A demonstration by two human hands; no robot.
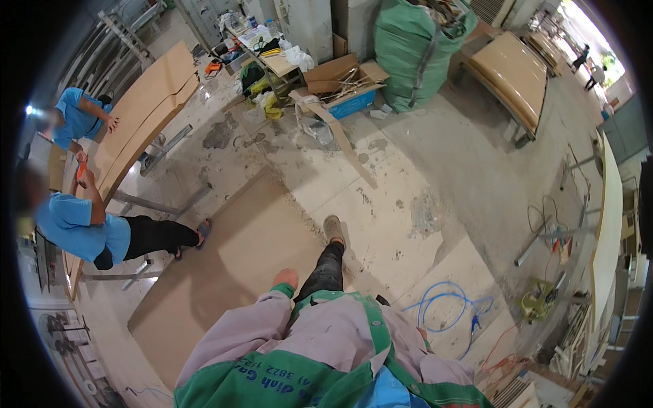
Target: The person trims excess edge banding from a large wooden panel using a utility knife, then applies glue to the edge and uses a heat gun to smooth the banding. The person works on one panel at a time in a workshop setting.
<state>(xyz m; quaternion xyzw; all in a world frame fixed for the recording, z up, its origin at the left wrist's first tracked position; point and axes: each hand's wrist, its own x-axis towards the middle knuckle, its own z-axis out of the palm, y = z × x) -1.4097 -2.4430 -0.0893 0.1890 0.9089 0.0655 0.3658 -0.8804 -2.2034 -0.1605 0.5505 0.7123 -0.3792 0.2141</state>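
My left hand hangs beside my leg, past a green cuff. Its fingers point down and I cannot make out whether they are closed; nothing shows in it. Below it, a large brown board lies flat on the floor. Only a sliver of my right hand shows beyond the pale sleeve, its fingers hidden. Nearest to that side is a coiled blue air hose with a blue nozzle, on a pale floor sheet. My forward foot wears a clog just off the board's edge.
At left, two people in blue shirts handle brown panels on a metal-legged stand. Ahead sit a scrap-filled carton and a green sack. Stacked panels stand far right. A pale board and cables are at right.
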